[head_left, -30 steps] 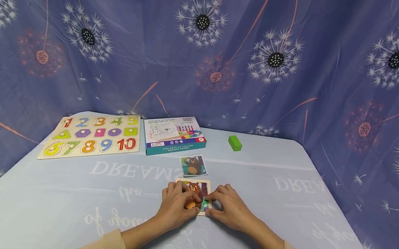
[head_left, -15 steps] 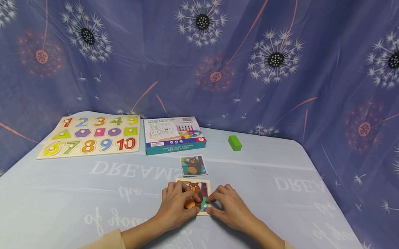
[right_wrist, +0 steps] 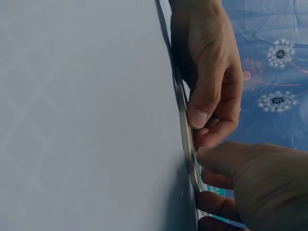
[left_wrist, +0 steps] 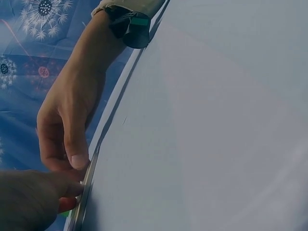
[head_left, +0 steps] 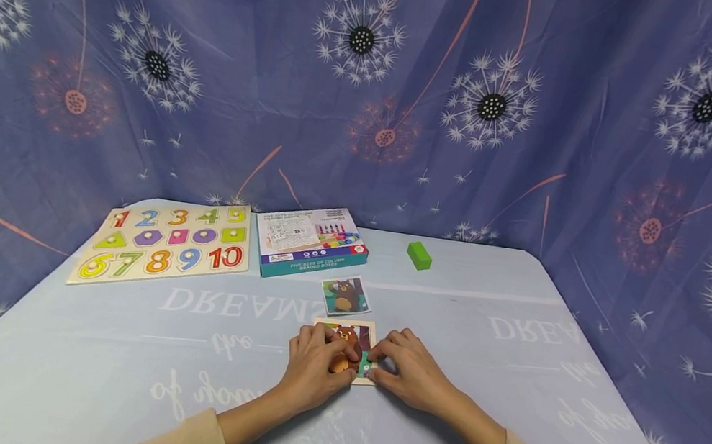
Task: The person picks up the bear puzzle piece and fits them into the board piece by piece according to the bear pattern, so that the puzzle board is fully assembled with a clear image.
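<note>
A bear jigsaw puzzle [head_left: 348,332] in a pale wooden frame lies flat on the table under both hands in the head view. My left hand [head_left: 310,365] lies over its left half, fingers and thumb curved down onto the bear picture. At the lower right corner, the thumb and fingers of my right hand [head_left: 410,372] pinch a teal puzzle piece [head_left: 364,367]. Just beyond the frame is a picture card [head_left: 346,295] with a similar bear. From the side, the left wrist view has the puzzle's frame edge [left_wrist: 86,192] as a thin strip by the fingertips.
A wooden number board [head_left: 165,242] lies at the back left. Beside it sits a flat boxed set [head_left: 311,240] with a teal side. One green block [head_left: 419,255] rests at the back, right of the box. A dandelion-print curtain [head_left: 368,107] hangs behind the table.
The teal piece at the lower right shifts slightly under my right fingertips, and the dark line along its top edge changes. Both hands otherwise stay in place.
</note>
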`<state>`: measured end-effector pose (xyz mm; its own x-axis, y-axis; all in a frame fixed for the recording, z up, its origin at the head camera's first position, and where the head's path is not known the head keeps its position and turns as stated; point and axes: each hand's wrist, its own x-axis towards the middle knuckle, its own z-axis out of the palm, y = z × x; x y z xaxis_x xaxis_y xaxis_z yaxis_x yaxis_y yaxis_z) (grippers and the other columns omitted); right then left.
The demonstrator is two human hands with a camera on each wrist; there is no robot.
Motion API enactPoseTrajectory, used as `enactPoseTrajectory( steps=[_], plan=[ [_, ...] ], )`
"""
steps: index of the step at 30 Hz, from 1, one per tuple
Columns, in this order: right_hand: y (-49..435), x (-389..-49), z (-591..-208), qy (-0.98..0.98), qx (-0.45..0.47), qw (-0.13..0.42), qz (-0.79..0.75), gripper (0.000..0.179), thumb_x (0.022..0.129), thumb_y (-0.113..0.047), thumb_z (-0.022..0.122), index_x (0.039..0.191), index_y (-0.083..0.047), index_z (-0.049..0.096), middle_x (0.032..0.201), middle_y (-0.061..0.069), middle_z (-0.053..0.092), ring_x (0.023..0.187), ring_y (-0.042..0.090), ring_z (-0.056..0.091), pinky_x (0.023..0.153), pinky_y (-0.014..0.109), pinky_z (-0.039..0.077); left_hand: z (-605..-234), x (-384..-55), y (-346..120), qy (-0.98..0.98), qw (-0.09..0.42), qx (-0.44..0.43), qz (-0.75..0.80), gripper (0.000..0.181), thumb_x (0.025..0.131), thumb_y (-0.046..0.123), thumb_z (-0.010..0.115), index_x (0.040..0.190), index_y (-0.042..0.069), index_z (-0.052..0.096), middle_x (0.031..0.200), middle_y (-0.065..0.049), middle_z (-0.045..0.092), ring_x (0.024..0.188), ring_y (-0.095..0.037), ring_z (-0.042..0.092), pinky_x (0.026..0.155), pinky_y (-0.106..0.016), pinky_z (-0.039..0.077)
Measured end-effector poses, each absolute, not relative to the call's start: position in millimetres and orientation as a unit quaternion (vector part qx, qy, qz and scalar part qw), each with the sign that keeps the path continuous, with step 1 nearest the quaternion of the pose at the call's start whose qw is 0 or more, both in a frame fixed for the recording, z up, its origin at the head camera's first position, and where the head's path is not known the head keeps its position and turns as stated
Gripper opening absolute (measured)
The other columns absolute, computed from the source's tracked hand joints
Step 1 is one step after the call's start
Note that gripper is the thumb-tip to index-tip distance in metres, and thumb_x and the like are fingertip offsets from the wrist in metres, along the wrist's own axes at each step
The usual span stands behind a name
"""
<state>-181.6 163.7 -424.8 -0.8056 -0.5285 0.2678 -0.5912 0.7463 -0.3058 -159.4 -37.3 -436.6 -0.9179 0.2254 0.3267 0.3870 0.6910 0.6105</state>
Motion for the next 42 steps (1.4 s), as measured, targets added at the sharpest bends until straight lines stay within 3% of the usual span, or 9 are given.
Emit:
enactPoseTrajectory(
  steps=[42],
  plan=[
    [159.9, -179.9, -424.6, -0.934, 0.293, 0.086, 0.185, 0.011, 0.076, -0.029, 0.075, 0.082, -0.027, 0.067, 0.085, -0.011, 0.054, 0.08, 0.005, 0.039, 0.072, 0.026, 0.035, -436.3, -159.3, -37.6, -0.912, 0.114, -0.168, -0.357, 0.01, 0.072, 0.026, 0.075, 0.08, 0.024, 0.068, 0.097, 0.0, 0.049, 0.095, -0.019, 0.036, 0.085, -0.046, 0.025]
  ],
)
